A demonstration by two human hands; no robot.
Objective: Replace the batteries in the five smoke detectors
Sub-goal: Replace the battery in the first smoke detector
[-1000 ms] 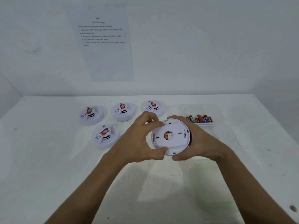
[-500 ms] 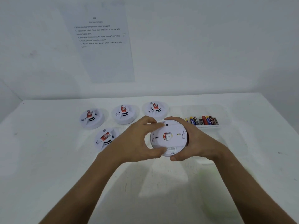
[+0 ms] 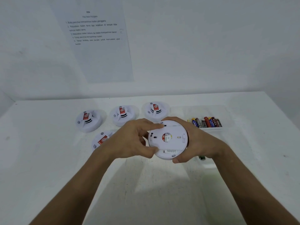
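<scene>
We hold the smoke detector (image 3: 168, 140) above the counter (image 3: 48, 159), underside up; our left hand (image 3: 129, 140) and right hand (image 3: 196, 143) both clamp its rim.

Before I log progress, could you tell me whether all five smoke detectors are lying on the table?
No: four detectors lie on the table, while both hands hold the fifth detector above it.

My left hand (image 3: 129, 138) has opened its grip on the smoke detector (image 3: 168, 139): the fingers now spread wider along the rim (thumb low, forefinger high), and I've tilted it slightly.
</scene>
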